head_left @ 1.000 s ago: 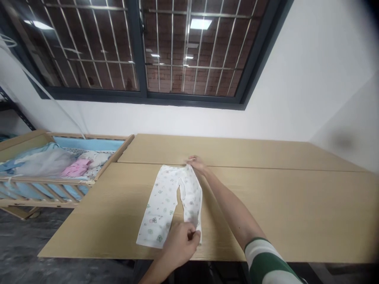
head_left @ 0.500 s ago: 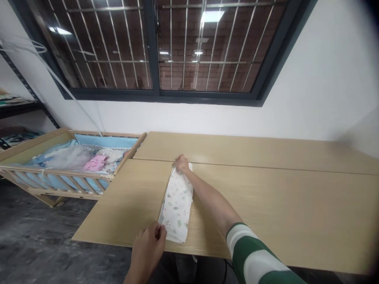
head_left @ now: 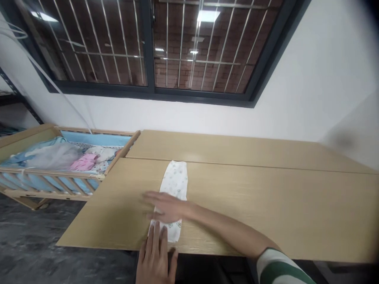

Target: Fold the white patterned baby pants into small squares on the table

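A: Main item?
B: White cloth [head_left: 174, 179], thin and soft-looking, small scattered print, greenish in places. Long narrow strip, rounded at the top, edges slightly bowed.
A: Where?
B: Flat on the table [head_left: 266, 205], left part, running from near the seam down toward the front edge. Tabletop's smooth, pale tan, faint wood-type grain, straight seam across.
A: Left hand?
B: Left hand [head_left: 154, 256] at the near end, palm down, fingertips on the cloth's lower left corner. Fingers straight, small gaps, thumb splayed out. No pinch.
A: Right?
B: Right hand [head_left: 168, 208] lies across the cloth's lower half, pointing left past its edge. Blurred: fingers stretched out, thumb apart; can't tell how close the others sit, or if it's pressing. Green-and-white striped sleeve [head_left: 282, 267] on that arm.
A: Surroundings?
B: Wooden crib [head_left: 122, 152] beside the table, slatted side, blue fabric lining. Crumpled pink cloth [head_left: 84, 161] inside, next to a filmy whitish heap [head_left: 55, 156].
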Demonstrator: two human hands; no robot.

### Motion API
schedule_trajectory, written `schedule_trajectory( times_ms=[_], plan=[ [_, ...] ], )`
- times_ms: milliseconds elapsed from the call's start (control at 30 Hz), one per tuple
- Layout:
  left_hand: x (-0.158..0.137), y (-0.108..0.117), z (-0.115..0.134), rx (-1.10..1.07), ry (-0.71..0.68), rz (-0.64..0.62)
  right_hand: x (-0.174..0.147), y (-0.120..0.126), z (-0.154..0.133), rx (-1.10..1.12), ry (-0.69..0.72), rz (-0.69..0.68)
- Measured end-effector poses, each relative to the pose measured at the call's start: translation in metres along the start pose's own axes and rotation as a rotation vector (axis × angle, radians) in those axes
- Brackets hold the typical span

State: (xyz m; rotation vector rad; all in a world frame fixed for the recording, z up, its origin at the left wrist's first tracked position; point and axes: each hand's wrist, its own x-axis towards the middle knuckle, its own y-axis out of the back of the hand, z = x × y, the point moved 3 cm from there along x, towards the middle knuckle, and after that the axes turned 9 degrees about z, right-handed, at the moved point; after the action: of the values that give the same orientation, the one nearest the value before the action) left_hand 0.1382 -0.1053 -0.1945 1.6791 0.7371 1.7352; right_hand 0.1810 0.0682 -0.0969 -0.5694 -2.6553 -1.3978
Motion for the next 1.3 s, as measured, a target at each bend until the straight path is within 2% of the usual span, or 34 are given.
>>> schedule_trajectory(
  times_ms=[100,200,367,633,733,867,967,1100,1200,1267,1300],
  plan=[
    [-0.020,-0.011,0.007,0.020,0.027,-0.022,-0.033,-0.019,-0.016,0.017,0.051,-0.136],
    [-0.028,-0.013,0.011,0.011,0.078,-0.011,-0.048,-0.027,0.000,-0.033,0.037,-0.159],
    [-0.026,-0.010,0.012,0.006,0.058,0.006,-0.034,-0.014,0.063,-0.181,-0.102,-0.094],
    [-0.030,-0.019,0.008,0.055,0.041,0.007,0.009,0.043,0.186,-0.372,-0.366,0.121],
    [-0.030,-0.020,0.008,0.058,0.039,0.024,0.015,0.057,0.212,-0.396,-0.390,0.156],
    [-0.023,-0.023,0.017,0.057,-0.016,0.126,0.013,0.065,0.229,-0.428,-0.347,0.128],
    [-0.015,-0.027,0.035,0.038,-0.071,0.201,0.007,0.073,0.233,-0.469,-0.289,0.075],
    [-0.003,-0.032,0.056,-0.014,-0.065,0.162,-0.004,0.084,0.217,-0.543,-0.227,0.110],
    [0.001,-0.032,0.056,-0.071,-0.087,0.135,-0.025,0.083,0.171,-0.550,-0.195,0.248],
    [0.000,-0.029,0.049,-0.130,-0.128,0.159,-0.050,0.074,0.124,-0.469,-0.206,0.328],
    [-0.001,-0.026,0.045,-0.164,-0.148,0.180,-0.066,0.066,0.098,-0.387,-0.196,0.313]
  ],
)
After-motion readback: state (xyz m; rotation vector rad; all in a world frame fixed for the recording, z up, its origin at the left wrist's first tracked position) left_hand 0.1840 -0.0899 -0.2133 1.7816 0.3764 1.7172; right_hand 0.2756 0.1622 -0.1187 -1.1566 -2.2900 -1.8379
